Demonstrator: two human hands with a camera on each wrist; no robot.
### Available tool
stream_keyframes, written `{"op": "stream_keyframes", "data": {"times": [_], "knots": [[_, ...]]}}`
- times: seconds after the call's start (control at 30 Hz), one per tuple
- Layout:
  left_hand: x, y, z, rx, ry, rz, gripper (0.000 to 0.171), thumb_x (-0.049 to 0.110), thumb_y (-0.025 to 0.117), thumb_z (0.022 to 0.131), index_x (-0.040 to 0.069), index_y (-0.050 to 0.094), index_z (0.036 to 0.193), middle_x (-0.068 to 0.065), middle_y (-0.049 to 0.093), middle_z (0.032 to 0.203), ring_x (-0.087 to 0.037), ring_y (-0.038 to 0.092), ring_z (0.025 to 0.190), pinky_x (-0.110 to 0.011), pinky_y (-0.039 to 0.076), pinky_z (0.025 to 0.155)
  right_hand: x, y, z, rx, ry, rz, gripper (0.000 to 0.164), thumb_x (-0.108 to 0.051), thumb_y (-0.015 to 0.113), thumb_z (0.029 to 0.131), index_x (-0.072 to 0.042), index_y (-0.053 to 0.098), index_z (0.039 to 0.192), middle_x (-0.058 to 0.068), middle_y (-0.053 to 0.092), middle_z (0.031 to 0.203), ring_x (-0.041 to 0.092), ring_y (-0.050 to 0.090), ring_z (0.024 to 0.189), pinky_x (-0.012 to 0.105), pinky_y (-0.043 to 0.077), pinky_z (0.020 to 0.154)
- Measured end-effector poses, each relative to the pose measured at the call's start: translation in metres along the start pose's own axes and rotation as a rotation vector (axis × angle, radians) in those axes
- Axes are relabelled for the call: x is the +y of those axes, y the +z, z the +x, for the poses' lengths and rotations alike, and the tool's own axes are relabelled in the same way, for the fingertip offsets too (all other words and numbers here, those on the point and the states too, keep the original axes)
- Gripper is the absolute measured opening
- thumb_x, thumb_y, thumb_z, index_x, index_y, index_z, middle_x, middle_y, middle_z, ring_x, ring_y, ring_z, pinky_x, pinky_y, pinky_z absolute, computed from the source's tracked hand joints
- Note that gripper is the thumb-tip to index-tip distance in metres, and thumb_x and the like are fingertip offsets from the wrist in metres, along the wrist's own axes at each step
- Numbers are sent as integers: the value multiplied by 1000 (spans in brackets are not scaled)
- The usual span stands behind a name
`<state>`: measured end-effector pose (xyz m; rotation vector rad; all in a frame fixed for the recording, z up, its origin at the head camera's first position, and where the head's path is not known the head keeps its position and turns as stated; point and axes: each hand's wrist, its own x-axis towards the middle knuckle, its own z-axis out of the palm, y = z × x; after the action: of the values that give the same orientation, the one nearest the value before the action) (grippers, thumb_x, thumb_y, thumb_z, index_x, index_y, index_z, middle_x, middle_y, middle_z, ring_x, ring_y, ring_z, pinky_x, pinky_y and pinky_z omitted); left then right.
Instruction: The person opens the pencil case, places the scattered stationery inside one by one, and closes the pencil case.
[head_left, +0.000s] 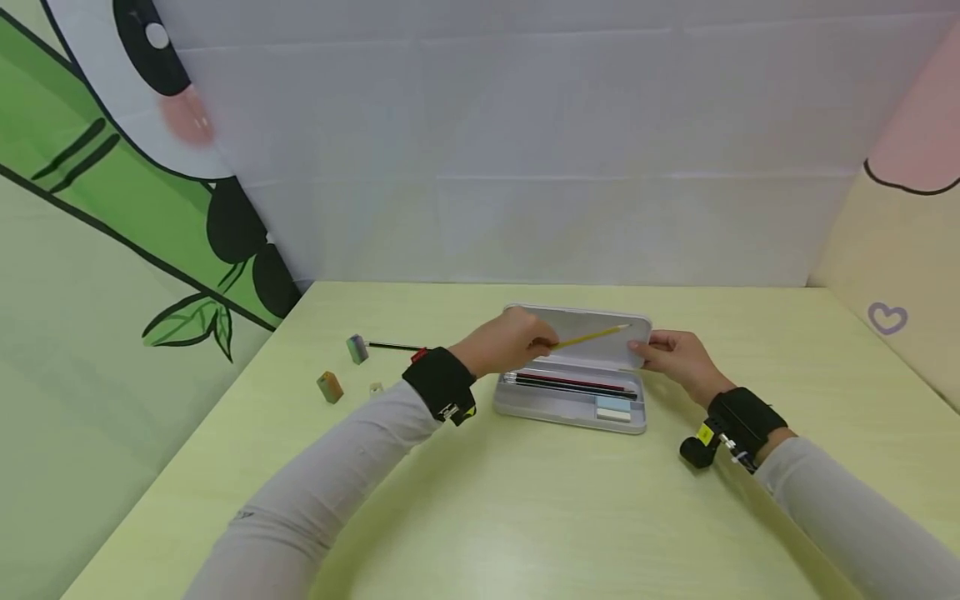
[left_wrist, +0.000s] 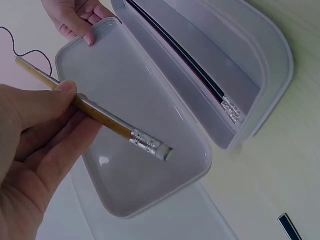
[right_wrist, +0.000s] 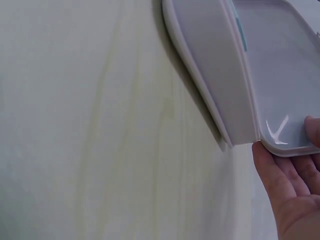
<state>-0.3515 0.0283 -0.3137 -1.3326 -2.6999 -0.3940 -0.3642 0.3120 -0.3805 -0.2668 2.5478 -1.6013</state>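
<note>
A pale grey pencil case (head_left: 551, 409) lies on the table with its lid (head_left: 588, 352) raised at the back. My left hand (head_left: 504, 342) pinches a yellow pencil (head_left: 592, 337) between thumb and fingers, in front of the lid. In the left wrist view the silver ferrule and white eraser end of that pencil (left_wrist: 107, 119) stick out past the fingers. My right hand (head_left: 681, 357) grips the lid's right end, thumb on the inner face and fingers behind. Dark and red pencils (head_left: 573, 384) lie along the case's back, and a blue-and-white eraser (head_left: 613, 408) sits at its right.
Left of the case stand a grey-green block (head_left: 357, 348), an orange-brown block (head_left: 330, 387) and a small pale piece (head_left: 376, 388). A dark pencil (head_left: 396, 346) lies behind the left wrist, partly covered by it. A white panel (head_left: 480, 150) rises behind the table.
</note>
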Motion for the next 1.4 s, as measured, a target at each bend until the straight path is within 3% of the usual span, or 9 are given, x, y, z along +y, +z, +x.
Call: {"op": "stream_keyframes", "data": {"times": [0.27,0.7,0.83,1.17,1.4], "knots": [[5,4,8,-60,5,14,15,6,62,92,3,74,101,-8,74,94,-16,65,80,-26,53,74,2,3,0,1,-13,18,53,-25,59,96,12,50,132,31,56,131,-7,63,86,21,56,84],[-1,19,13,-54,22,40,14,3,64,89,3,75,96,-7,75,92,-14,66,79,-25,54,73,-3,9,-4,9,-26,41,46,-16,60,95,12,51,131,29,58,128,-6,62,86,25,56,85],[-3,25,16,-66,19,57,13,5,65,89,5,75,98,-6,75,94,-14,68,82,-25,56,75,-3,9,-4,20,-15,39,47,-18,61,95,11,52,130,25,61,127,-6,63,85,23,56,84],[-11,44,16,-112,19,142,12,6,63,90,4,75,92,-7,75,89,-16,68,76,-28,56,72,-6,10,-8,22,-15,32,49,-22,61,95,10,52,131,29,57,130,-6,63,86,23,56,85],[-6,46,11,-135,-10,182,11,10,64,91,6,75,93,-6,75,90,-15,67,77,-27,55,73,-8,13,-9,33,-23,-19,47,-22,61,95,7,55,130,28,59,128,6,68,96,30,56,89]]}}
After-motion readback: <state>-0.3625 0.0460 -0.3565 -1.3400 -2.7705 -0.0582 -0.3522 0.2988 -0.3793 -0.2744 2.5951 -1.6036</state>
